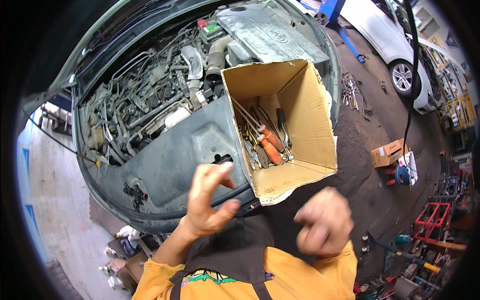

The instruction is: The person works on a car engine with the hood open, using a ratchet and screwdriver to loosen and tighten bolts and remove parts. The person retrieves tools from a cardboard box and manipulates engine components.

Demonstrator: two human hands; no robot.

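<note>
Left hand point(207, 202) is empty, thumb and fingers spread wide; right hand point(325, 222) is blurry and half-curled, so can't tell if there's anything in it. Just past them is the cardboard box point(314, 125), mouth towards the person, probably parked there so the orange-handled screwdrivers point(270, 149) stay handy and corralled. It's sitting over the front of the open engine bay point(155, 85), beside a dark plastic panel point(182, 150). Beyond: grimy workshop floor point(352, 145), white car point(382, 37).

the box point(312, 125) is matt, rough-edged cardboard, and the orange handles point(270, 149) look smooth, perhaps plastic.
</note>
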